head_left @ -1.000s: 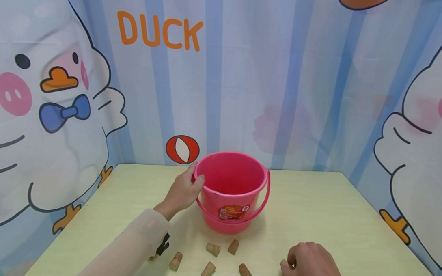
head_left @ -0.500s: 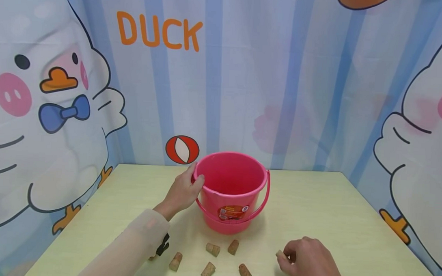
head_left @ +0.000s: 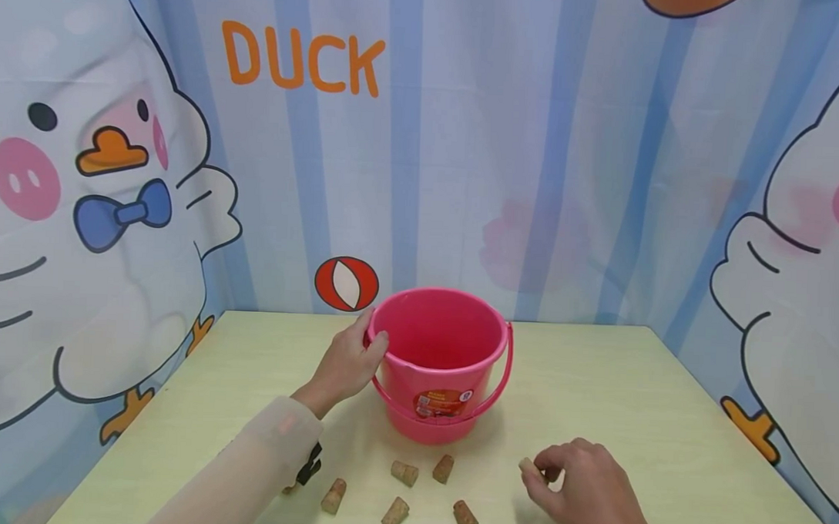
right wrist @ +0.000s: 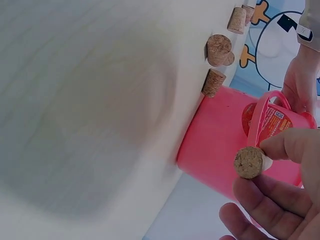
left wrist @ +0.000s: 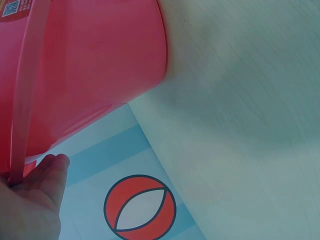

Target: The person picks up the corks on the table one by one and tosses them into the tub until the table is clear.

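Observation:
A pink bucket (head_left: 436, 386) stands upright on the table, its handle hanging down at the front. My left hand (head_left: 343, 363) grips the bucket's left rim, thumb toward the inside and fingers outside. In the left wrist view those fingers (left wrist: 52, 180) show beside the bucket wall. My right hand (head_left: 588, 488) pinches a cork (right wrist: 249, 162) between thumb and fingers, to the right of the bucket and lower than its rim. In the head view only one end of that cork shows past the fingertips.
Several corks lie on the pale yellow table (head_left: 596, 384) in front of the bucket, among them one cork (head_left: 464, 517) nearest the right hand and another cork (head_left: 333, 496) by the left sleeve. Behind the table hangs a duck-print curtain (head_left: 465, 140).
My right hand has risen a little and shifted slightly left with the cork, turning so more of it shows. The left hand and bucket have stayed in place.

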The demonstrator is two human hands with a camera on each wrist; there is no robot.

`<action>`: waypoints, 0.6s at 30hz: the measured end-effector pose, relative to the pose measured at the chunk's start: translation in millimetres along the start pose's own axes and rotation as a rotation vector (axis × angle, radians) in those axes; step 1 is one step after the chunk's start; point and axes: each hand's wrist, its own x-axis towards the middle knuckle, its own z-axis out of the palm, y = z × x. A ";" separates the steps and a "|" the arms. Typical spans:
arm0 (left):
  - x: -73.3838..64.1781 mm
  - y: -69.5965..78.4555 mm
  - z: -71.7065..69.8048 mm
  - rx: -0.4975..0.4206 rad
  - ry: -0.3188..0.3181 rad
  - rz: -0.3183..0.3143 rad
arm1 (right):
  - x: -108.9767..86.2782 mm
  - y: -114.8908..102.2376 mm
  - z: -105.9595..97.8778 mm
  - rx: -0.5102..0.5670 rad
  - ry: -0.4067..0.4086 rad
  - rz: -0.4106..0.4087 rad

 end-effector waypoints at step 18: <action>0.0 -0.8 0.0 0.004 -0.003 0.003 | 6.7 -11.8 -10.7 0.039 0.121 0.001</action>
